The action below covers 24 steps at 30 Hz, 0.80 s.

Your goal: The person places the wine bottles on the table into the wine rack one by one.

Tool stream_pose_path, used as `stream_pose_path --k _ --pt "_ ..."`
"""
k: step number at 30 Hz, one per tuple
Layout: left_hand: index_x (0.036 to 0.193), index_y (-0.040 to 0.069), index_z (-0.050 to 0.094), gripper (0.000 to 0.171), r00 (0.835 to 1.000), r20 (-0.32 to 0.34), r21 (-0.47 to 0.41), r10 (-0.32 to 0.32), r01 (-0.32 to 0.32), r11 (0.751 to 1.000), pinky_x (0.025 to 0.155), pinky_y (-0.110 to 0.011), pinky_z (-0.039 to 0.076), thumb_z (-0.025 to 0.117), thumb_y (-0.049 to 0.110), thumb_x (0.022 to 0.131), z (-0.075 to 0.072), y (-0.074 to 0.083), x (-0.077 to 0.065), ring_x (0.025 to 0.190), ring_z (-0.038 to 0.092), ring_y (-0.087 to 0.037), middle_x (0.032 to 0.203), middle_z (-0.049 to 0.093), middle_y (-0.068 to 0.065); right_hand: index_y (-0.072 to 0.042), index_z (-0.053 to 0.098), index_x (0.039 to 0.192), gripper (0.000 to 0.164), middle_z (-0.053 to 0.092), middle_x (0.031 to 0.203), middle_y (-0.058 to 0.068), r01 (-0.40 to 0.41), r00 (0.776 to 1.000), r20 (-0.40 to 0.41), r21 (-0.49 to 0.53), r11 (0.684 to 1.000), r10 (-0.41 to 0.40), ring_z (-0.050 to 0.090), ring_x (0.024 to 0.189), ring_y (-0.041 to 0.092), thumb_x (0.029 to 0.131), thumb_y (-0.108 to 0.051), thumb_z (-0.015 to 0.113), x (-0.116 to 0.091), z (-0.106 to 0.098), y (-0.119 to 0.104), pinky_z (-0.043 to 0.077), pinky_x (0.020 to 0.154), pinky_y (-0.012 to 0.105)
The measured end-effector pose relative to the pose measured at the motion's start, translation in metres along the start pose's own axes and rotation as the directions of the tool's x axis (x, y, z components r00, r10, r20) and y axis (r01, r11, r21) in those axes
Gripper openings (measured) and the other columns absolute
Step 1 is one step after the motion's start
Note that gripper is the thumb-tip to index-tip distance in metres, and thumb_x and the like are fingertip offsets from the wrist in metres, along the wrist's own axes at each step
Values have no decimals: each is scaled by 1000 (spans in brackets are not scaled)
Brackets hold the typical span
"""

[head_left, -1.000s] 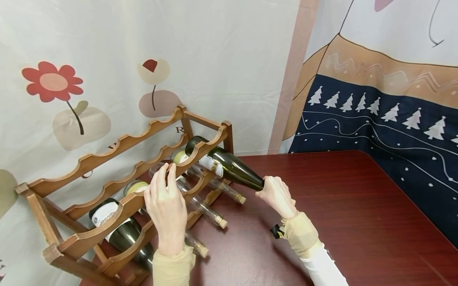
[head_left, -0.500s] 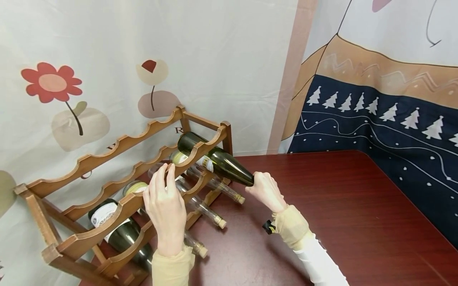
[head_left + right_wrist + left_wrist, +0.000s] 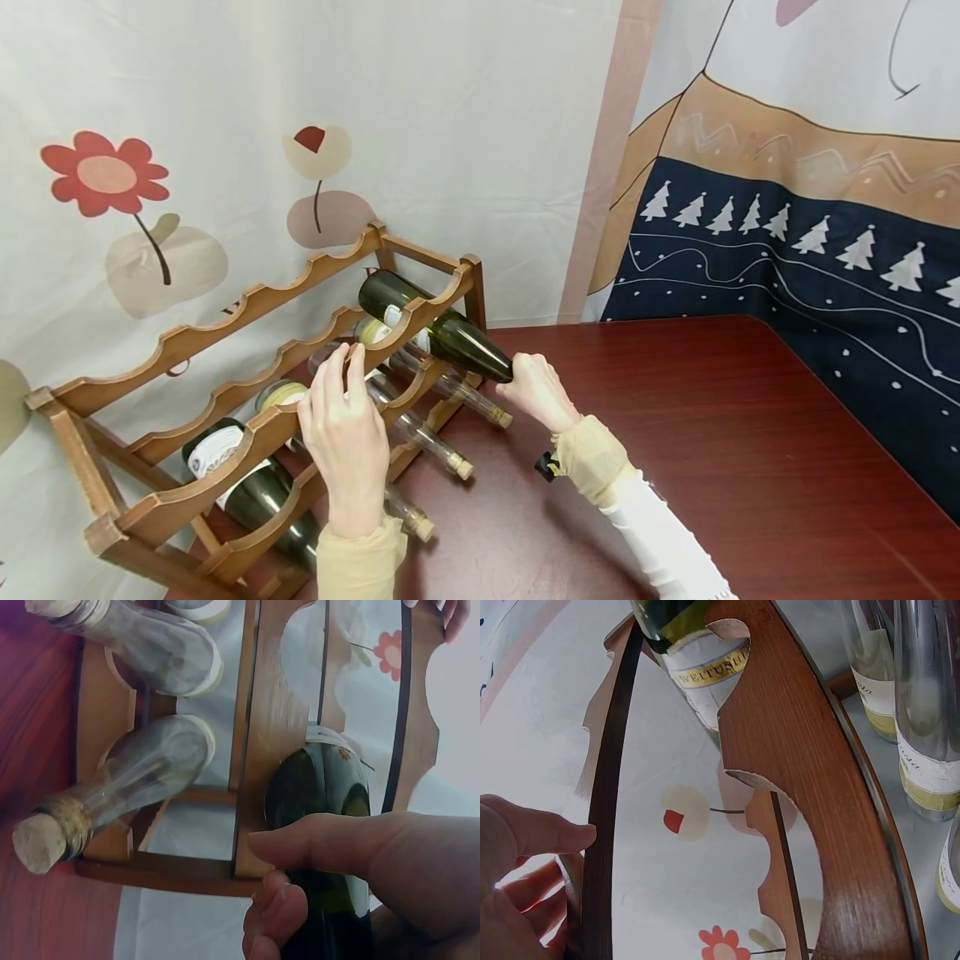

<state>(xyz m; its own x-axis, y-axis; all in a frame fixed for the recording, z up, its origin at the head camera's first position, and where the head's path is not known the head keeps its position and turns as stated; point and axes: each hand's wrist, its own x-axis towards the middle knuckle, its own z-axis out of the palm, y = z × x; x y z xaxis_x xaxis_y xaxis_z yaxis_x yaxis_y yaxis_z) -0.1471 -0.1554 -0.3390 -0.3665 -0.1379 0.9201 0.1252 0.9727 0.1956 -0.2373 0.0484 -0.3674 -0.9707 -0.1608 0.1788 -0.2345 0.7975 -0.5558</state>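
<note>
My right hand (image 3: 536, 393) grips a dark green wine bottle (image 3: 468, 343) by its neck. The bottle lies tilted across the right end of a wooden wine rack (image 3: 266, 437), its base further back and higher than the neck. In the right wrist view, thumb and fingers (image 3: 277, 904) wrap the green glass. My left hand (image 3: 347, 450) holds the rack's upper front rail near the middle. The left wrist view has the thumb (image 3: 562, 834) on one side of that rail (image 3: 600, 877) and the fingers on the other. A white label (image 3: 705, 675) shows on the bottle.
Several clear corked bottles (image 3: 420, 433) lie on the lower tier, corks pointing toward me. Another dark green bottle (image 3: 266, 500) rests at the rack's left end. The reddish wooden table (image 3: 712, 433) extends right, with printed curtains (image 3: 480, 150) behind.
My right hand has pushed the green bottle back and leftward over the rack's rails, its base moving deeper in. The left hand has stayed on the rail.
</note>
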Motion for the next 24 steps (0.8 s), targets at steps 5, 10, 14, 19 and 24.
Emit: stream_pose_path --k 5,10,14,19,24 --pt "121 4 62 41 1000 2 3 2 -2 1000 80 -47 41 52 -12 85 0 0 0 109 56 -34 121 63 -14 -5 54 66 17 45 58 1 7 1000 23 7 1000 -7 40 49 15 72 -12 69 7 4 -8 35 42 26" --pt "121 4 62 40 1000 3 1 1 -1 1000 81 -47 41 52 -11 85 0 0 0 109 56 -34 121 62 -14 -5 53 64 19 44 58 0 -8 998 59 21 1000 7 40 49 15 73 -12 68 14 7 -15 34 43 25" --pt "121 4 62 41 1000 3 -2 1 -1 1000 81 -47 42 52 -12 85 0 0 0 109 56 -34 121 62 -14 -5 54 66 19 45 60 1 -17 996 85 27 999 15 40 49 14 75 -14 68 19 8 -21 35 44 24" --pt "121 4 62 41 1000 1 0 3 -3 1000 81 -47 42 53 -12 84 0 -1 0 109 56 -34 121 63 -14 -3 58 70 19 51 62 4 -8 994 106 29 1000 5 44 49 15 78 -16 70 24 9 -27 37 45 25" --pt "121 4 62 42 1000 1 -4 3 -3 1000 80 -47 42 53 -13 84 0 -1 0 109 56 -34 121 63 -14 -3 58 70 16 53 63 4 11 992 126 30 999 -14 46 50 16 77 -14 68 29 11 -31 38 46 25"
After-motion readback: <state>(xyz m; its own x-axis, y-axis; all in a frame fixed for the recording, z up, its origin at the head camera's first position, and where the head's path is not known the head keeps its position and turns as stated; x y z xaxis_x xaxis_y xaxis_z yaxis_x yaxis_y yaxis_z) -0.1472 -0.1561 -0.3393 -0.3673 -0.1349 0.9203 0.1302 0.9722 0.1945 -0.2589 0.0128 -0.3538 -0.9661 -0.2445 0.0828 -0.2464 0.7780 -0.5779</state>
